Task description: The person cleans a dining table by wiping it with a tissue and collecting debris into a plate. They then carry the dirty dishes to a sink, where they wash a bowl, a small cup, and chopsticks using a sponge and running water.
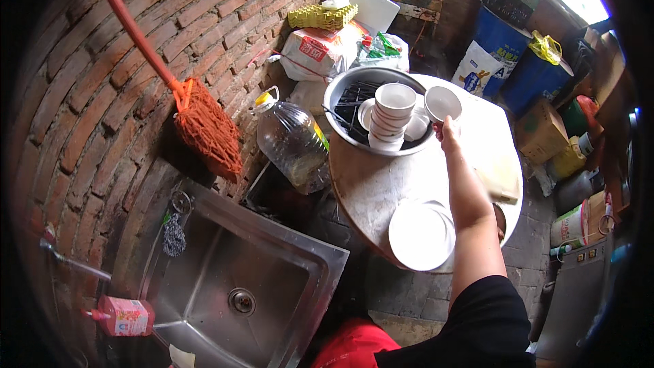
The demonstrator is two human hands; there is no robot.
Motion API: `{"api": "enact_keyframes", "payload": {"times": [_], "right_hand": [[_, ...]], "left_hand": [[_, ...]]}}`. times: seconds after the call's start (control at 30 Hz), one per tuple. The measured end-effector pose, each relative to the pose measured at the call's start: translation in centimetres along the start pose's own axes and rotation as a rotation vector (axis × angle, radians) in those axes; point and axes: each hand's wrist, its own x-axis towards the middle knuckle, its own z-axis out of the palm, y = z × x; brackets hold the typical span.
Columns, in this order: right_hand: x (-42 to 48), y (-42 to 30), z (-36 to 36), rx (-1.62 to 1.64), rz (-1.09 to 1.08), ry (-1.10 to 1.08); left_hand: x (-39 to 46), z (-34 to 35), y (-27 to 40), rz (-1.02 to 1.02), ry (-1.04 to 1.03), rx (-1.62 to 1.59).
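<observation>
My right hand (449, 134) grips the rim of a white bowl (443, 104), which it holds at the right edge of a large metal basin (334, 125). Inside the basin stands a stack of white bowls (389, 135). Dark chopsticks (352, 96) and a few more white dishes (416, 125) lie around the stack. The basin sits on a round white table (357, 179). Nearer to me on that table are stacked white plates (421, 237), partly overlapped by my forearm. My left hand is out of view.
At left is a stainless steel sink (276, 286) with a steel wool scrubber (174, 235) and a pink soap bottle (126, 315). A large plastic jug (291, 138) stands between sink and table. A red mop (209, 133) leans at the brick wall. Blue barrels (536, 79) stand behind.
</observation>
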Motion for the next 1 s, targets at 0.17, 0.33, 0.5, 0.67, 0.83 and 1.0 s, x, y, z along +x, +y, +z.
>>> {"api": "enact_keyframes", "payload": {"times": [0.17, 0.33, 0.5, 0.67, 0.83, 1.0], "right_hand": [[5.0, -0.3, 4.2, 0.013, 0.017, -0.022], [9.0, 1.1, 4.4, -0.020, 0.183, -0.063], [7.9, 0.5, 5.1, -0.255, 0.121, -0.041], [2.8, 0.1, 4.8, -0.181, -0.223, -0.075], [-1.4, 3.1, 1.9, 0.064, -0.260, -0.225], [-9.2, 5.8, 4.0, -0.051, -0.808, -0.449]], "left_hand": [[0.1, 2.7, -1.0, 0.017, 0.273, 0.223], [-0.4, 4.7, -1.2, 0.008, 0.271, 0.280], [-1.5, 2.7, -0.4, -0.010, 0.370, 0.339], [-0.7, -1.8, -1.2, -0.046, 0.299, 0.194], [-2.1, 2.8, -3.0, 0.040, 0.550, 0.302], [-5.5, 1.6, -4.9, 0.114, 0.581, 0.354]]}}
